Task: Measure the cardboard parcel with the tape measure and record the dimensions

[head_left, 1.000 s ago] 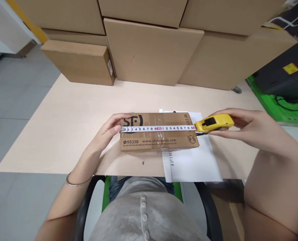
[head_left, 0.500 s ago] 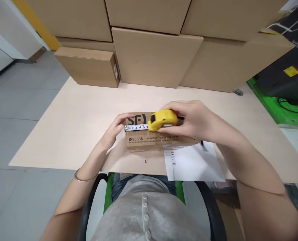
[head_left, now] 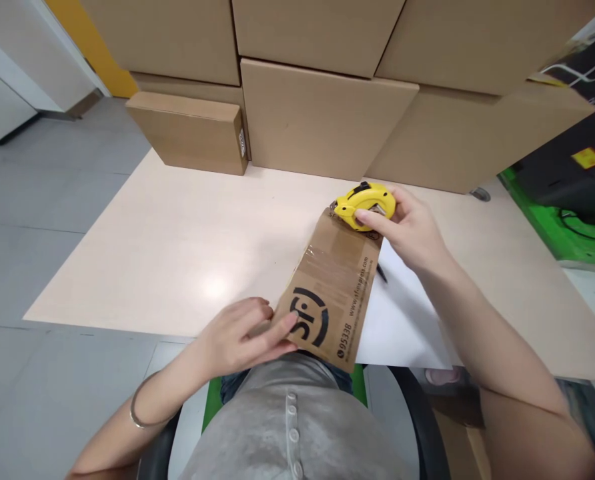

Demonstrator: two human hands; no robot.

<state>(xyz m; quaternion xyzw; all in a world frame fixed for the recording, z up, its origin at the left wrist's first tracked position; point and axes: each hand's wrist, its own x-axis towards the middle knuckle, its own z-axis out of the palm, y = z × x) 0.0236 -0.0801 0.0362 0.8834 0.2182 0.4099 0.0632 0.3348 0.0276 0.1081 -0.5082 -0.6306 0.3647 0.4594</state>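
A small brown SF Express box (head_left: 333, 287) lies turned lengthwise on the pale table (head_left: 187, 247), its near end over the table's front edge. My left hand (head_left: 237, 337) grips that near end with fingers pressed on the printed logo. My right hand (head_left: 410, 230) holds a yellow tape measure (head_left: 365, 203) at the box's far end, the tape drawn in. A white sheet of paper (head_left: 402, 320) lies under and to the right of the box, with a dark pen (head_left: 381, 273) partly showing on it.
Large cardboard cartons (head_left: 327, 113) are stacked along the table's back edge, with a smaller flat one (head_left: 190, 130) at the back left. A black and green machine (head_left: 572, 180) stands to the right. Grey floor lies to the left.
The tape has run back into its case. The box has been swung from crosswise to lengthwise, my left hand pulling one end toward me and my right hand moving to the far end.
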